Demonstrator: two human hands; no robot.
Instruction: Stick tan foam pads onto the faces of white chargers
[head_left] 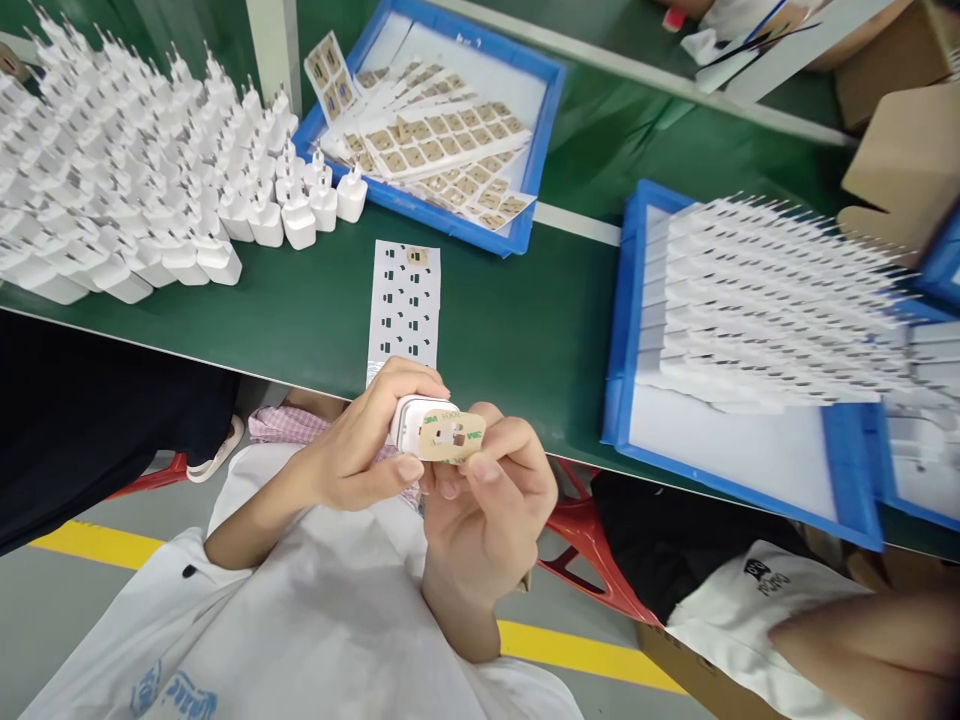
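Note:
My left hand [352, 440] grips a white plug-in charger [409, 422] from above, just off the bench's front edge. My right hand [484, 510] pinches a tan 3M adhesive pad [454, 435] with a cut-out centre, which lies against the charger's end face. On the green bench beyond my hands lies a white backing sheet [403, 300] with rows of dark holes and one tan pad left on it. Its lower end is close to my left hand. Tan pad sheets [435, 150] are stacked in a blue tray [487, 42].
Several rows of white chargers [150, 170] stand on the bench at the left. A blue tray [619, 350] at the right holds rows of chargers with pins up. A co-worker's forearm [862, 650] is at the lower right, with cardboard boxes [907, 160] at the upper right.

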